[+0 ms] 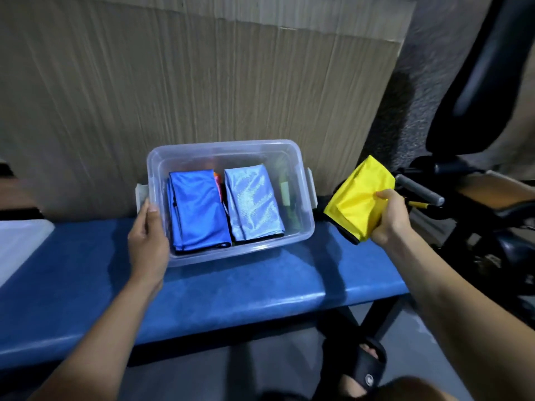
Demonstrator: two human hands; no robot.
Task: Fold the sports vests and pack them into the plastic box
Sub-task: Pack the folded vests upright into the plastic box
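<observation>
Your right hand (386, 217) has the folded yellow vest (359, 198) clenched in its grip, held in the air just right of the clear plastic box (301, 227) on the blue table (231, 299). Your left hand (149, 235) grasps the box's left wall, thumb over the rim. Inside, a blue vest (197, 209) and a light blue vest (252, 204) lie side by side, filling most of the floor. The bundle could spring open when lowered, since you pinch only one edge.
</observation>
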